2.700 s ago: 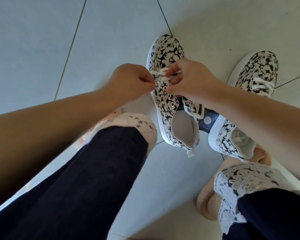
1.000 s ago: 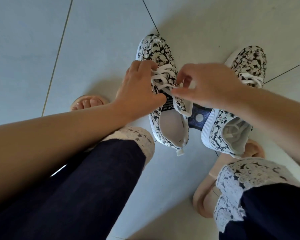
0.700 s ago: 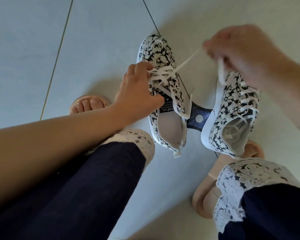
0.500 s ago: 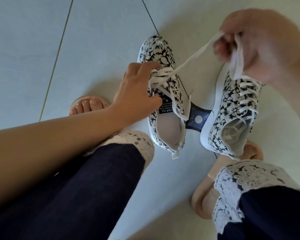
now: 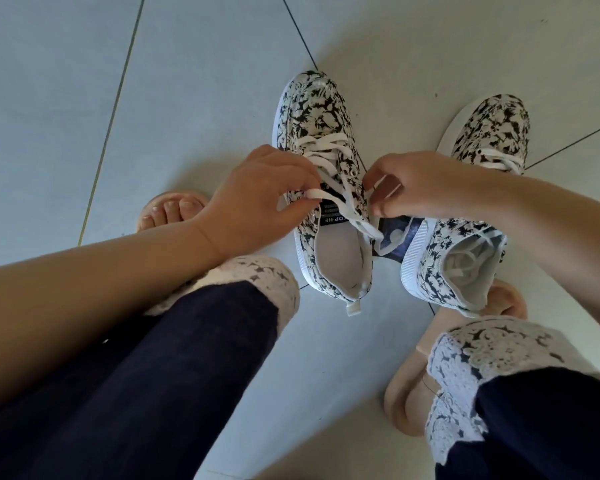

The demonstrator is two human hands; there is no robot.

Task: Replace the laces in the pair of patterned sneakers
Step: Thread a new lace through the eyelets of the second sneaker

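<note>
Two black-and-white flower-patterned sneakers stand on the tiled floor, toes pointing away from me. The left sneaker (image 5: 317,119) carries a white lace (image 5: 326,145) through its front eyelets. My left hand (image 5: 253,199) pinches one flat lace end over the tongue. My right hand (image 5: 420,183) is curled at the sneaker's right eyelet row and holds the other lace end, which trails over the collar. The right sneaker (image 5: 492,129) is laced, and my right forearm hides its middle.
My knees in dark trousers with white lace cuffs fill the foreground. Pink slippers (image 5: 413,403) are on both my feet, the left toes (image 5: 168,209) showing. A dark blue card (image 5: 397,233) lies between the sneakers. Pale floor tiles (image 5: 84,81) spread around.
My right hand came down from high up, where it pulled the lace taut, to the left sneaker's eyelets. My left hand shifted from bracing the sneaker to pinching a lace end.
</note>
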